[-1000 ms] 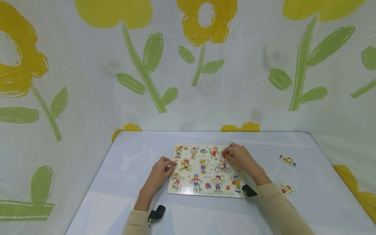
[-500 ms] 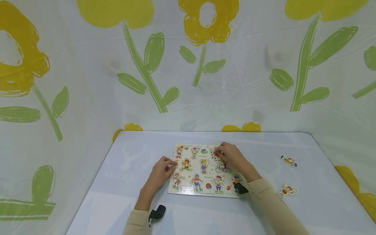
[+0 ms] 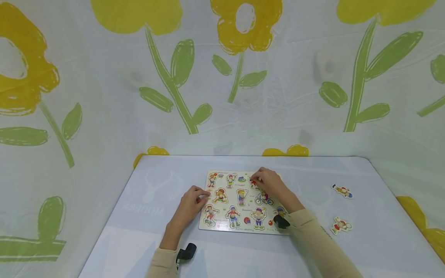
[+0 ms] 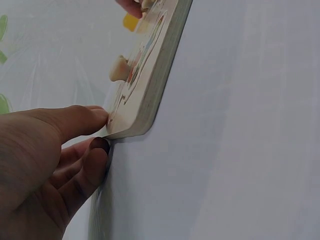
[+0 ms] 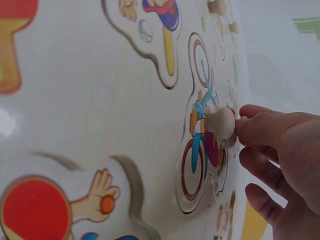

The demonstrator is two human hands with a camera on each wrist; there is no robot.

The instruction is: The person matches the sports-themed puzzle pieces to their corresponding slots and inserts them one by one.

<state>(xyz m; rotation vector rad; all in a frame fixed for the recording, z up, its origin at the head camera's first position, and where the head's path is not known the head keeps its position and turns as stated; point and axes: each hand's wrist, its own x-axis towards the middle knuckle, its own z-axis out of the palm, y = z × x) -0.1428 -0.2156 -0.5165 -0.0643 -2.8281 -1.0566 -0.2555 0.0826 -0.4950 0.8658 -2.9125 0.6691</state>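
A wooden knob puzzle board with sports figures lies on the table. My left hand holds its left edge; in the left wrist view, the fingertips meet at the board's corner. At the upper right of the board, my right hand pinches a red-clad footballer puzzle piece, largely covered by the fingers. In the right wrist view, the knob of the cyclist piece hides part of what the right fingertips hold. Several other figures sit in their recesses.
Two loose puzzle pieces lie on the table to the right: a figure lying sideways and a racket player. A flower-printed cloth hangs behind the table. Black wrist cameras sit near the sleeves.
My right hand has moved left across the board's upper right with the footballer piece, which now lies over its printed place. The left hand has stayed at the board's edge.
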